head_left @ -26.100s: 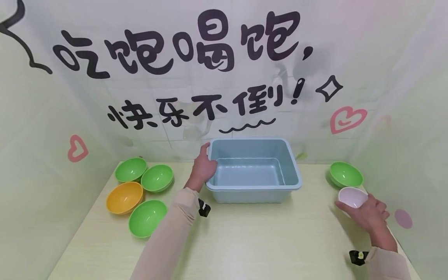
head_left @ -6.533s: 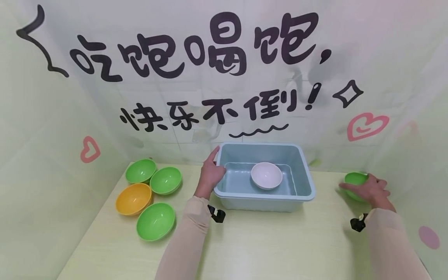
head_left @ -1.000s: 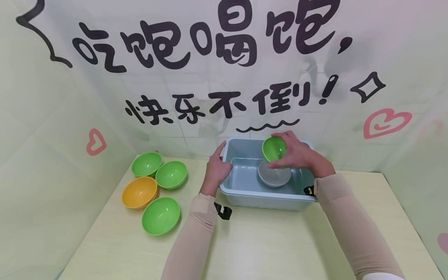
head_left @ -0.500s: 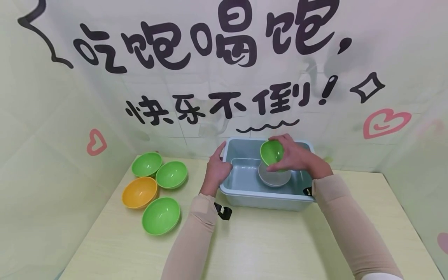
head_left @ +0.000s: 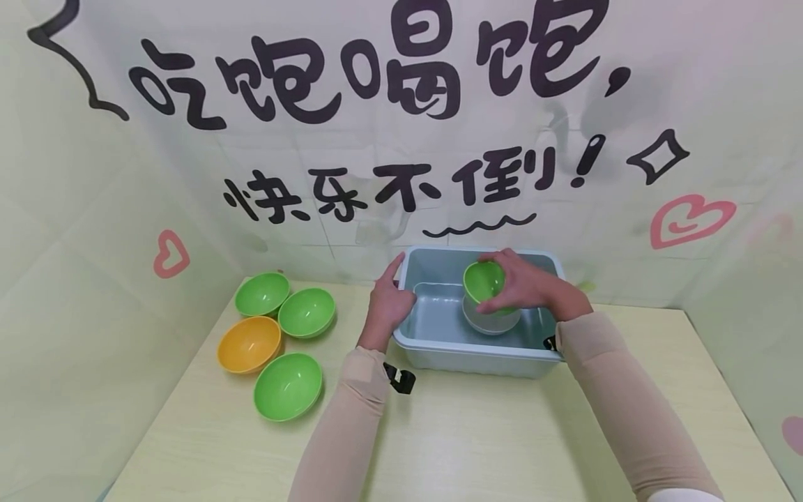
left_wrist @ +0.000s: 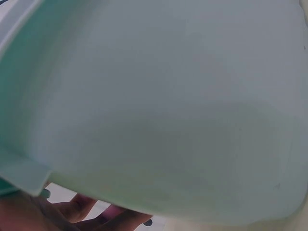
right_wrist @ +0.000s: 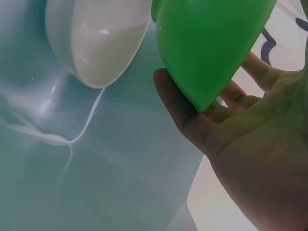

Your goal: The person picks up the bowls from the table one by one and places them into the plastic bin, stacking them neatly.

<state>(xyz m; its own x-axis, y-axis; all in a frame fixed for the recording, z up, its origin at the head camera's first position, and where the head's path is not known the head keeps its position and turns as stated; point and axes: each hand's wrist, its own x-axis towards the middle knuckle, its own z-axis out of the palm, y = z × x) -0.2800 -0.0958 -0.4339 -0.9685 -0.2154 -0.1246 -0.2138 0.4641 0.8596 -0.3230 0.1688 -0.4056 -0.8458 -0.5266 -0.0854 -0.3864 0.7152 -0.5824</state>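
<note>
My right hand (head_left: 528,282) pinches a small green bowl (head_left: 482,280) by its rim, thumb on the near side and fingers on the far side. The bowl is tilted, held just above a white bowl (head_left: 492,323) on the floor of a light blue plastic basin (head_left: 477,364). Seen from the right wrist, the green bowl (right_wrist: 211,43) hangs beside the white bowl (right_wrist: 103,43), apart from it. My left hand (head_left: 390,307) grips the basin's left rim; the left wrist view is mostly basin wall (left_wrist: 168,96), with some fingertips (left_wrist: 130,219) below.
Several bowls stand on the left of the pale table (head_left: 477,439): green ones, such as the near green bowl (head_left: 288,387), and an orange bowl (head_left: 249,345). A printed curtain (head_left: 351,146) closes off the back and both sides.
The white bowl moved from the table's right side into the basin. The green bowl followed from there in my right hand; over the last second it sank slightly leftward. My left hand stays on the rim.
</note>
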